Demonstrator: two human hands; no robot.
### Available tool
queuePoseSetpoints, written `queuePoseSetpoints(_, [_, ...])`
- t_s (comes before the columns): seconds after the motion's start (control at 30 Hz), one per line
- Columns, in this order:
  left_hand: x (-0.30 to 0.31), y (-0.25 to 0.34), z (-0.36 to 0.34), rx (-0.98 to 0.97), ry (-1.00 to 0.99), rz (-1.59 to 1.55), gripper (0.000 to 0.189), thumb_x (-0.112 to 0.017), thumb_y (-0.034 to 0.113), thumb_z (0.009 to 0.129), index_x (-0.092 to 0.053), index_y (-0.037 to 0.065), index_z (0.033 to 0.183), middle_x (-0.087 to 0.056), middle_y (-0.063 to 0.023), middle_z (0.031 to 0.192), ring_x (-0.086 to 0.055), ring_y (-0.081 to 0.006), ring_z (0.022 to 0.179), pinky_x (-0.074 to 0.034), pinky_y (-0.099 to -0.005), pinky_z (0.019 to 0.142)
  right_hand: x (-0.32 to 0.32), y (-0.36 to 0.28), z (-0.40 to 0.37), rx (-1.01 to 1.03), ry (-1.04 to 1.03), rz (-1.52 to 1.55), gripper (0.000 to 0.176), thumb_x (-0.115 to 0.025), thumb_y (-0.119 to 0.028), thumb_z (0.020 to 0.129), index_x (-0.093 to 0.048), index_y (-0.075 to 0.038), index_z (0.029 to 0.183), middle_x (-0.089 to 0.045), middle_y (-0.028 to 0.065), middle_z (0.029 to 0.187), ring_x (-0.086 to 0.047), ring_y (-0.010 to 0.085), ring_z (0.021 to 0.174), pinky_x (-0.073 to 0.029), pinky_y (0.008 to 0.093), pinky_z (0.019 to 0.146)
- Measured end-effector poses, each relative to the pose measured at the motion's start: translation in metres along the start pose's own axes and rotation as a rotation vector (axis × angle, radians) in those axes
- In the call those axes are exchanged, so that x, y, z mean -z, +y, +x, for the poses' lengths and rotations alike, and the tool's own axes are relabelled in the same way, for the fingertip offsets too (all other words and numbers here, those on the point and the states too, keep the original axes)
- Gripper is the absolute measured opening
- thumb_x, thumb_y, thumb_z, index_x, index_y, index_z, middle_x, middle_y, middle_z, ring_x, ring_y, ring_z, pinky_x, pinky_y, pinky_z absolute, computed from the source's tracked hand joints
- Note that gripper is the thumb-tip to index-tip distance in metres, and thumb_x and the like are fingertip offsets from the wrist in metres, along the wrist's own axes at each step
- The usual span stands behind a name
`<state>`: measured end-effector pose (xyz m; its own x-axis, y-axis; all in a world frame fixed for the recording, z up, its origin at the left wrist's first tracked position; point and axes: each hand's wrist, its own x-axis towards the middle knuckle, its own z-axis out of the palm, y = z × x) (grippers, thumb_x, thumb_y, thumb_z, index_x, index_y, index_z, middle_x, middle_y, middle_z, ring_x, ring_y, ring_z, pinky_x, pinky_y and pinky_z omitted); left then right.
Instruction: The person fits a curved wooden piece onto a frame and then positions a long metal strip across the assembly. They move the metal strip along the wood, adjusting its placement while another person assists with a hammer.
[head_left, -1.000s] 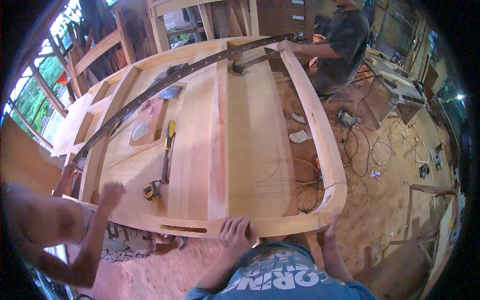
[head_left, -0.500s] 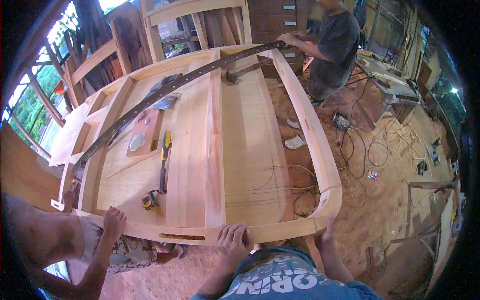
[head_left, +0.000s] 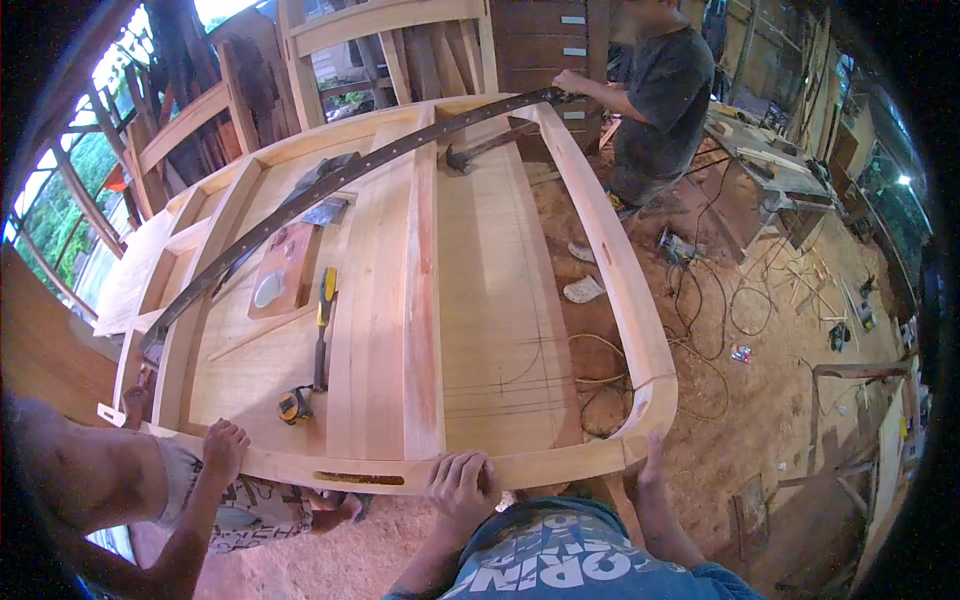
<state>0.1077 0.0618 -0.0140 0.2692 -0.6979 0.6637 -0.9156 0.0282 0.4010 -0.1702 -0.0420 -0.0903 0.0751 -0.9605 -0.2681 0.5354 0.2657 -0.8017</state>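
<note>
A large pale wooden frame (head_left: 530,468) with a curved right corner lies in front of me. My left hand (head_left: 463,477) is closed over its front rail, the knuckles on top. At the rounded right corner, my right hand (head_left: 647,478) grips the outer edge, its lower fingers partly hidden. Across the frame runs a long dark metal bar (head_left: 345,178) with a row of holes. Inside the frame lie a tape measure (head_left: 294,405), a yellow-and-black handled chisel (head_left: 322,330), a reddish wood block (head_left: 285,268) and a hammer (head_left: 458,160).
At the back, a person (head_left: 655,110) holds the bar's far end. Another person's hand (head_left: 226,449) rests on the front rail at left. Cables (head_left: 700,300) and offcuts lie on the dirt floor to the right, near a cluttered bench (head_left: 770,165). Timber frames (head_left: 390,25) lean behind.
The view has shifted slightly, so the frame sits a little further left. The bar's far end appears slightly more left. Both my hands stay at the same places on the frame.
</note>
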Motion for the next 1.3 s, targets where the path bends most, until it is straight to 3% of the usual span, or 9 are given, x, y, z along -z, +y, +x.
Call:
queuePoseSetpoints(0.3, [0.001,-0.001,-0.001,-0.018,-0.017,0.001,0.015,-0.069,0.01,0.078,-0.063,0.006,0.091,-0.067,-0.0076,0.085,-0.067,-0.0262,0.079,-0.053,-0.0391,0.078,0.048,0.027,0.014,-0.054,0.021,-0.031,0.063,-0.046,-0.052,0.096,-0.039,-0.006,0.138,-0.056,0.0123,0.122,-0.055,0.0269,0.114,-0.043,0.0426,0.1])
queuePoseSetpoints(0.4, [0.005,-0.001,0.0,-0.023,-0.053,0.014,0.016,-0.069,0.01,0.077,-0.063,0.006,0.091,-0.067,-0.0079,0.087,-0.067,-0.026,0.081,-0.052,-0.0389,0.08,0.015,0.014,0.003,-0.036,0.135,0.031,0.064,-0.043,-0.053,0.097,-0.038,-0.005,0.139,-0.057,0.0118,0.122,-0.055,0.0267,0.115,-0.042,0.0421,0.101])
queuePoseSetpoints(0.53, [0.009,-0.001,0.001,-0.008,-0.078,-0.003,0.018,-0.07,0.009,0.076,-0.062,0.007,0.092,-0.066,-0.008,0.089,-0.066,-0.0258,0.083,-0.052,-0.0388,0.081,0.026,0.01,0.009,-0.13,-0.076,-0.009,0.064,-0.039,-0.055,0.098,-0.039,-0.006,0.139,-0.055,0.0123,0.125,-0.054,0.0272,0.116,-0.043,0.0426,0.101])
queuePoseSetpoints(0.63, [0.007,-0.003,-0.002,0.005,-0.069,-0.025,0.019,-0.071,0.008,0.076,-0.062,0.007,0.093,-0.066,-0.0079,0.089,-0.066,-0.0259,0.083,-0.052,-0.039,0.081,0.029,0.012,0.014,-0.055,-0.211,0.039,0.065,-0.037,-0.056,0.098,-0.038,-0.007,0.141,-0.052,0.0125,0.129,-0.053,0.0275,0.117,-0.043,0.0427,0.1])
queuePoseSetpoints(0.73, [0.004,-0.004,-0.004,0.006,-0.048,-0.026,0.019,-0.071,0.008,0.076,-0.062,0.006,0.093,-0.066,-0.0077,0.089,-0.066,-0.0259,0.083,-0.052,-0.039,0.08,0.012,0.012,0.001,-0.026,0.026,-0.005,0.066,-0.037,-0.057,0.098,-0.037,-0.009,0.142,-0.051,0.0125,0.131,-0.053,0.0274,0.116,-0.044,0.0424,0.099])
queuePoseSetpoints(0.8, [0.003,-0.004,-0.004,0.008,-0.04,-0.033,0.019,-0.071,0.009,0.076,-0.062,0.006,0.093,-0.066,-0.0076,0.089,-0.066,-0.0257,0.083,-0.052,-0.0389,0.081,0.006,0.001,-0.003,-0.117,0.048,0.004,0.067,-0.038,-0.058,0.097,-0.036,-0.009,0.142,-0.051,0.0122,0.13,-0.054,0.0268,0.115,-0.044,0.042,0.099])
queuePoseSetpoints(1.0, [0.01,-0.002,0.001,-0.007,-0.051,-0.024,0.019,-0.071,0.009,0.077,-0.061,0.006,0.093,-0.066,-0.0074,0.09,-0.066,-0.0245,0.083,-0.053,-0.0385,0.083,0.018,0.006,0.005,-0.068,-0.082,-0.001,0.067,-0.039,-0.058,0.096,-0.036,-0.009,0.142,-0.053,0.0119,0.127,-0.054,0.026,0.114,-0.043,0.042,0.099])
queuePoseSetpoints(1.17, [0.011,-0.003,0.003,-0.022,-0.057,-0.051,0.019,-0.07,0.01,0.077,-0.06,0.007,0.093,-0.066,-0.007,0.09,-0.066,-0.0233,0.085,-0.053,-0.0377,0.083,0.005,0.007,0.002,-0.006,-0.034,-0.053,0.066,-0.039,-0.058,0.097,-0.036,-0.008,0.141,-0.053,0.0121,0.126,-0.054,0.0255,0.114,-0.043,0.0421,0.099])
queuePoseSetpoints(1.3, [0.005,-0.007,-0.002,-0.007,-0.041,-0.071,0.018,-0.071,0.011,0.077,-0.06,0.007,0.091,-0.066,-0.0069,0.089,-0.066,-0.0233,0.084,-0.052,-0.0373,0.082,0.053,0.017,0.022,-0.002,-0.182,-0.02,0.066,-0.04,-0.057,0.097,-0.036,-0.008,0.141,-0.052,0.0133,0.127,-0.054,0.0259,0.115,-0.042,0.0418,0.1])
